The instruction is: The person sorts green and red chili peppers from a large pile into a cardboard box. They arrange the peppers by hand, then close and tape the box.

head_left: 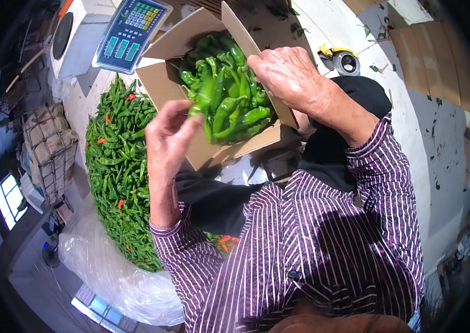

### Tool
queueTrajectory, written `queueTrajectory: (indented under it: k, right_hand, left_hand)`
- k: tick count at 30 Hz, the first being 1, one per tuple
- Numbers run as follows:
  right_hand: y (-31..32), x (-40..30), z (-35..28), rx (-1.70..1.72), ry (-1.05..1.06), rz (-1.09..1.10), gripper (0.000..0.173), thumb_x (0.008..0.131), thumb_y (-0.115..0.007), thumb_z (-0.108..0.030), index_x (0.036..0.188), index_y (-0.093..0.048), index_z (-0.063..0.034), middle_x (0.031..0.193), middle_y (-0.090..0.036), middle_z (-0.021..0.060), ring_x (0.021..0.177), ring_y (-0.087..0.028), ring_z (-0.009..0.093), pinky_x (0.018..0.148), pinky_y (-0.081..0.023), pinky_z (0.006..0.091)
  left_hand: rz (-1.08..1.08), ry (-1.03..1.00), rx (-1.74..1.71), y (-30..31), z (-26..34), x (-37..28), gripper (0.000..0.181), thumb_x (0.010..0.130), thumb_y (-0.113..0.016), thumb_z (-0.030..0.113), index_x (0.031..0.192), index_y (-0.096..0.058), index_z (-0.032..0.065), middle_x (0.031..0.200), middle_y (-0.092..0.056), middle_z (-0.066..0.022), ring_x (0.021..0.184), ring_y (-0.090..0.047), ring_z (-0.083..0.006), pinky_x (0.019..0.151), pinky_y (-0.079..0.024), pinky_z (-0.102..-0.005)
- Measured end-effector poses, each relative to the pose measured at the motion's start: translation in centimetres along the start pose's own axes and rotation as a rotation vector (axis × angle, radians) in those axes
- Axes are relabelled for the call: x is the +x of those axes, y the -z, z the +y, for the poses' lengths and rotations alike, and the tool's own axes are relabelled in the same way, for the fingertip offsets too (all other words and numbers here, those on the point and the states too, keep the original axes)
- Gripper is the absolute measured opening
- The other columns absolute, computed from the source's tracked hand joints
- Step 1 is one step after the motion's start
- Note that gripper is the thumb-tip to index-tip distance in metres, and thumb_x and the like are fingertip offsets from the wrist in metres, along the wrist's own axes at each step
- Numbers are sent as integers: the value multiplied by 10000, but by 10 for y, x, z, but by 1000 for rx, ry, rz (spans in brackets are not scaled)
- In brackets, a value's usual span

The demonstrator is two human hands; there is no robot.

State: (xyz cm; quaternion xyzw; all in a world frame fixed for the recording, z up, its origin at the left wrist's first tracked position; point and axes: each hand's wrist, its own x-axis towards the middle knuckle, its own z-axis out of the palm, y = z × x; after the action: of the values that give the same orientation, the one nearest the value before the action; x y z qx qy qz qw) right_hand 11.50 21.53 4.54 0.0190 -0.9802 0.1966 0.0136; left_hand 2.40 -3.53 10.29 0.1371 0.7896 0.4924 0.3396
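An open cardboard box [156, 85] with raised flaps holds many glossy green peppers [231, 83]. Over its left side, my left hand [170, 135] pinches a green pepper [204, 93], blurred by motion, between thumb and fingers. My right hand [287, 77] grips the right flap of the box [241, 31], its fingers curled over the cardboard edge. Left of the box lies a large heap of green peppers [122, 166] with a few red ones among them.
A digital scale's panel [129, 35] stands at the upper left beside a white box [85, 37]. A tape dispenser [343, 60] lies to the right. Clear plastic sheeting [118, 287] borders the heap. Flattened cardboard [430, 62] and scattered leaves lie on the floor at right.
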Motion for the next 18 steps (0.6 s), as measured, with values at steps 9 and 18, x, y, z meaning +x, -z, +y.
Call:
queueTrajectory:
  k: [9,18]
  right_hand:
    - [-11,2,-23,46,220,23,156,836,-590,-114,963,-650,-47,922,-639,110,912,-649,258,760,-550,403]
    - [-36,-3,-30,32,301,-80,180,785,-586,-84,953,-627,-30,1000,-568,116,992,-563,266,843,-492,382]
  left_hand:
    - [481,-116,321,-8,-85,90,238,872,-766,172,999,-679,-8,871,-727,-115,803,-691,-162,762,-566,-330]
    - [553,-333,514,-24,-92,98,383,879,-765,232,1175,-679,3,914,-693,-162,815,-673,-275,744,-535,-398]
